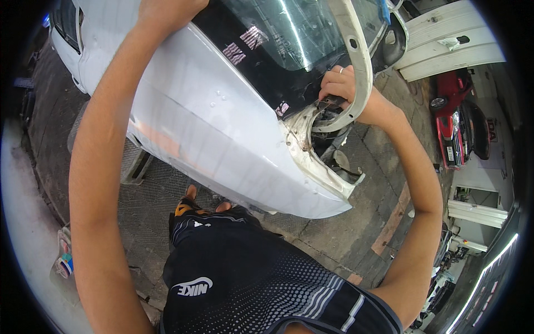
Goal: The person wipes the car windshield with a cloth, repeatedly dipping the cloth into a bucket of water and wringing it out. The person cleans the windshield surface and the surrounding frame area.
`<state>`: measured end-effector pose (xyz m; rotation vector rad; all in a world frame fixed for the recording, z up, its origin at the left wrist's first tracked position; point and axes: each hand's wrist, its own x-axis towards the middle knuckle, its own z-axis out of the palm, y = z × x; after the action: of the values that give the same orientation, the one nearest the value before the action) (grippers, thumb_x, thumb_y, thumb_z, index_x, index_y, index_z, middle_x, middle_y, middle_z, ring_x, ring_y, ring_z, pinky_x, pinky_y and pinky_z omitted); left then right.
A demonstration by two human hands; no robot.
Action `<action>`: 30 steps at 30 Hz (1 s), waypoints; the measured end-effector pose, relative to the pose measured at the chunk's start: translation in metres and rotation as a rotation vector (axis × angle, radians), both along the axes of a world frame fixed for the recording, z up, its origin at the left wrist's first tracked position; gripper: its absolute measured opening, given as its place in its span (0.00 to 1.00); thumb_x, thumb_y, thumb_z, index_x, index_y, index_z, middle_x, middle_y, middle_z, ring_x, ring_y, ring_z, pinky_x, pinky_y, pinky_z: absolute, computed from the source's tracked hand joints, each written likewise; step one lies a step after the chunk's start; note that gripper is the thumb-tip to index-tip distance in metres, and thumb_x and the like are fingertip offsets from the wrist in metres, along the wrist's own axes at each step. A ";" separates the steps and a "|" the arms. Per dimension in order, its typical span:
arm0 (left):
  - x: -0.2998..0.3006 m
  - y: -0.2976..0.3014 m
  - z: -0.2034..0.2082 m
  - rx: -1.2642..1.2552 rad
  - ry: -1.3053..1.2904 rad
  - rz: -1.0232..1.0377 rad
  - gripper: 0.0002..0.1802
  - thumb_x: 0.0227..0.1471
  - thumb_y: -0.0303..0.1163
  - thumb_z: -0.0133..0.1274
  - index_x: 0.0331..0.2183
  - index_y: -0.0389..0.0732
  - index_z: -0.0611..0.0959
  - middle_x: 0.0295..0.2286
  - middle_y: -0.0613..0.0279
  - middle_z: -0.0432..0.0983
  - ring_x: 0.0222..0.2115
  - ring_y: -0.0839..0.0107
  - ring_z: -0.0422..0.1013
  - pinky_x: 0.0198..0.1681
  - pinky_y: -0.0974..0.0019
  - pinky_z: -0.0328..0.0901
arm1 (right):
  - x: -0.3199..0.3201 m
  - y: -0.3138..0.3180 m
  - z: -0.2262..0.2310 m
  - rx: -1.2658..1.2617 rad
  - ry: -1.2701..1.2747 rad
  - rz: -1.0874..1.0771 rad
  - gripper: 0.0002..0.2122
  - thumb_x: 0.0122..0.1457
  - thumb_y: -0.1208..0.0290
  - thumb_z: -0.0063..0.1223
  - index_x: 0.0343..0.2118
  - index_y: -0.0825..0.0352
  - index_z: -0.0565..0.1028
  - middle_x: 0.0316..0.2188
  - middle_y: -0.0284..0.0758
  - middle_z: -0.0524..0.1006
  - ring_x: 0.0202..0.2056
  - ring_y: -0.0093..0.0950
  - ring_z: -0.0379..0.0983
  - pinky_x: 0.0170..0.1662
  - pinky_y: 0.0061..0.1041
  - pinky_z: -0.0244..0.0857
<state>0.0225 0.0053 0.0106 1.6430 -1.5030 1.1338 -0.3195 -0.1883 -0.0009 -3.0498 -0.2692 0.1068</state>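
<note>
In front of me is a silver-white car body panel, its pointed end toward the right. Above it lies dark-edged window glass with several purple striped stickers. My left hand is on the panel's upper edge beside the glass; the picture's top cuts it off and its fingers are hidden. Beyond a curved white metal strip, my right hand has its fingers curled, a ring on one. It grips something dark at the glass's lower corner that I cannot make out. Exposed pale metal and dark parts lie just below it.
A red car with a raised lid stands far right, below a white slatted panel. Under the body panel is a metal support on dark grating. Paved floor stretches to the right, and a pale wall rises at the left.
</note>
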 end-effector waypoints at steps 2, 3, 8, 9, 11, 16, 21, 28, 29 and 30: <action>0.000 0.000 0.000 -0.001 -0.002 0.003 0.22 0.48 0.24 0.58 0.48 0.39 0.79 0.51 0.52 0.72 0.56 0.51 0.66 0.58 0.50 0.59 | 0.001 0.000 0.000 -0.071 -0.003 0.035 0.18 0.38 0.79 0.63 0.37 0.60 0.83 0.38 0.28 0.77 0.46 0.31 0.73 0.52 0.33 0.62; 0.000 0.000 0.000 -0.005 -0.002 0.003 0.23 0.48 0.24 0.58 0.48 0.39 0.79 0.51 0.52 0.72 0.56 0.51 0.66 0.58 0.50 0.59 | 0.000 -0.002 -0.001 -0.099 -0.022 0.065 0.17 0.38 0.78 0.64 0.36 0.59 0.83 0.37 0.28 0.76 0.45 0.31 0.74 0.51 0.33 0.62; -0.003 0.004 0.003 0.036 0.022 0.007 0.23 0.48 0.24 0.58 0.49 0.38 0.79 0.52 0.51 0.71 0.56 0.51 0.66 0.58 0.50 0.59 | -0.014 -0.005 -0.020 -0.122 -0.153 0.017 0.16 0.42 0.77 0.65 0.38 0.58 0.85 0.36 0.28 0.79 0.42 0.31 0.77 0.52 0.36 0.66; -0.003 0.003 0.004 0.039 0.027 0.005 0.23 0.48 0.24 0.58 0.49 0.38 0.79 0.52 0.51 0.71 0.56 0.50 0.66 0.58 0.50 0.59 | -0.019 -0.004 -0.024 -0.114 -0.189 -0.015 0.16 0.43 0.77 0.64 0.39 0.58 0.85 0.36 0.28 0.79 0.42 0.32 0.77 0.53 0.37 0.67; -0.002 0.002 0.004 0.025 0.020 0.005 0.23 0.48 0.24 0.58 0.49 0.38 0.79 0.52 0.51 0.71 0.56 0.50 0.66 0.58 0.50 0.59 | -0.024 -0.004 -0.025 -0.101 -0.217 -0.047 0.16 0.45 0.76 0.64 0.40 0.57 0.85 0.36 0.28 0.81 0.42 0.32 0.78 0.54 0.38 0.69; -0.003 -0.002 0.002 0.007 0.017 0.012 0.23 0.48 0.24 0.58 0.49 0.38 0.79 0.52 0.50 0.71 0.56 0.49 0.66 0.59 0.49 0.58 | -0.023 -0.014 -0.028 -0.001 -0.248 0.094 0.14 0.48 0.74 0.63 0.41 0.59 0.85 0.37 0.30 0.82 0.44 0.35 0.79 0.55 0.38 0.70; -0.001 0.003 0.004 0.036 0.044 0.004 0.23 0.47 0.23 0.58 0.48 0.37 0.79 0.52 0.49 0.71 0.55 0.48 0.66 0.58 0.48 0.58 | -0.020 -0.006 -0.031 -0.015 -0.226 0.100 0.12 0.51 0.73 0.62 0.40 0.61 0.85 0.40 0.32 0.82 0.46 0.37 0.78 0.51 0.39 0.75; 0.000 -0.002 0.005 0.012 0.043 -0.074 0.22 0.46 0.20 0.57 0.47 0.36 0.79 0.51 0.48 0.72 0.54 0.46 0.67 0.58 0.47 0.60 | -0.049 -0.105 -0.019 -0.221 -0.330 0.065 0.21 0.40 0.80 0.60 0.42 0.67 0.84 0.43 0.37 0.83 0.47 0.38 0.79 0.55 0.39 0.72; 0.001 -0.003 0.006 0.007 0.037 -0.088 0.22 0.46 0.20 0.57 0.46 0.36 0.79 0.51 0.47 0.72 0.53 0.46 0.67 0.58 0.47 0.60 | -0.047 -0.110 -0.017 -0.210 -0.309 0.042 0.21 0.40 0.81 0.60 0.43 0.67 0.84 0.43 0.38 0.83 0.48 0.38 0.79 0.55 0.39 0.72; 0.000 -0.003 0.006 0.009 0.044 -0.076 0.22 0.46 0.20 0.57 0.46 0.36 0.79 0.51 0.47 0.72 0.54 0.46 0.67 0.58 0.48 0.60 | -0.048 -0.114 -0.016 -0.200 -0.287 0.016 0.21 0.40 0.81 0.59 0.43 0.67 0.84 0.43 0.38 0.83 0.48 0.38 0.79 0.55 0.39 0.72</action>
<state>0.0224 0.0020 0.0171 1.5926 -1.5308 1.0451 -0.3675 -0.3026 -0.0171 -3.2565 -0.3183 -0.3249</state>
